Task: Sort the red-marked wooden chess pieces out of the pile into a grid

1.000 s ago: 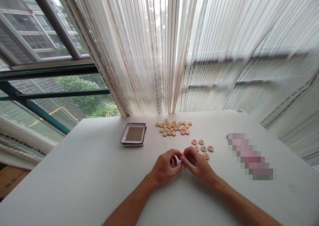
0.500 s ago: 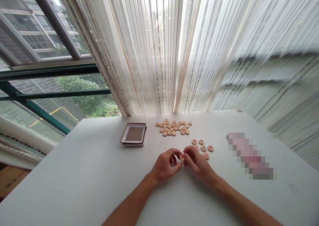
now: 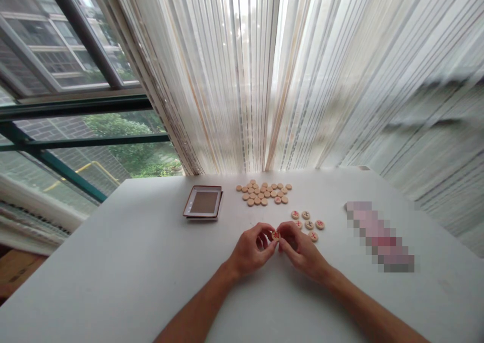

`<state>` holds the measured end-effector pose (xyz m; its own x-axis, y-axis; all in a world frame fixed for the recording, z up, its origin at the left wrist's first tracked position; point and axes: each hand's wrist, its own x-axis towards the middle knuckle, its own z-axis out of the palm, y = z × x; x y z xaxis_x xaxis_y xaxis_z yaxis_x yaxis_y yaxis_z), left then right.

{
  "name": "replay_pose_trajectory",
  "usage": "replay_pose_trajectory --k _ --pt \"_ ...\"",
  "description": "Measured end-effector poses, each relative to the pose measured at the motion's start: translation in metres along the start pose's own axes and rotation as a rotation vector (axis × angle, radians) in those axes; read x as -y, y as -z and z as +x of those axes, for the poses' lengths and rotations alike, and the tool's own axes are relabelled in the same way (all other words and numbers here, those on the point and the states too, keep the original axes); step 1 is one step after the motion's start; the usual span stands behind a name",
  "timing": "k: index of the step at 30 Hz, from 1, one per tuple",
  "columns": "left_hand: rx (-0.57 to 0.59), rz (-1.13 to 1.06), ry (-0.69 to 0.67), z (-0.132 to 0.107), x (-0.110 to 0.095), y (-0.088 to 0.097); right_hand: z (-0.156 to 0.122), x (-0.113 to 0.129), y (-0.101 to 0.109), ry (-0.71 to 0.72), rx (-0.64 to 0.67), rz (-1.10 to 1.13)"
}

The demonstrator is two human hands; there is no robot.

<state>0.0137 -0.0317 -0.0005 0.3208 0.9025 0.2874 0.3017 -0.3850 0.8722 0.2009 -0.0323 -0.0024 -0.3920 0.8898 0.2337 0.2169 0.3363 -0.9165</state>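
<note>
My left hand [image 3: 251, 250] and my right hand [image 3: 300, 247] meet over the white table [image 3: 113, 262], fingertips pinched together on one round wooden disc with a red mark [image 3: 276, 235]. The disc stands on edge, face toward me, just above the tabletop. Several face-up discs [image 3: 308, 223] with red or dark marks lie right behind my right hand. Farther back, a cluster of plain face-down discs [image 3: 263, 194] lies flat near the curtain.
A shallow brown-rimmed square box [image 3: 203, 202] sits left of the disc cluster. A blurred pinkish object [image 3: 379, 235] lies at the right of the table. Striped sheer curtains [image 3: 264, 81] hang behind the table's far edge; a window [image 3: 68, 106] is at the left.
The disc between my fingertips has turned so that its red-marked face now shows. Both hands have stayed in about the same place.
</note>
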Motion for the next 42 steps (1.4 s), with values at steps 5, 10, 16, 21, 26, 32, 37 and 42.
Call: replay_pose_trajectory --k 5,10,16,21,26,32,37,42 --pt "0.01 -0.033 0.003 0.0009 -0.0011 0.0019 -0.001 -0.0005 -0.0012 -0.001 -0.005 0.007" --pt "0.007 -0.052 0.025 0.0015 -0.0017 0.003 -0.0011 0.0014 -0.0021 0.004 -0.015 0.014" --pt "-0.018 -0.041 0.038 0.0012 0.0014 0.0005 -0.0011 0.0041 -0.0019 0.012 0.009 0.043" --pt "-0.049 -0.043 0.07 0.0013 0.0036 -0.0007 -0.0011 0.0033 -0.003 0.004 0.031 0.064" --pt "-0.059 -0.029 0.099 0.0013 0.0042 -0.0007 -0.0016 -0.001 -0.0051 0.009 0.034 -0.011" --pt "-0.051 -0.019 0.102 0.0023 0.0015 0.0007 -0.0005 -0.0046 -0.0068 -0.02 -0.009 -0.069" --pt "-0.029 -0.073 0.091 0.0021 0.0014 0.0025 0.0005 -0.0036 -0.0061 -0.043 -0.023 -0.039" --pt "0.001 -0.104 0.085 0.0028 0.0019 0.004 0.0018 -0.0014 -0.006 -0.045 -0.036 0.023"
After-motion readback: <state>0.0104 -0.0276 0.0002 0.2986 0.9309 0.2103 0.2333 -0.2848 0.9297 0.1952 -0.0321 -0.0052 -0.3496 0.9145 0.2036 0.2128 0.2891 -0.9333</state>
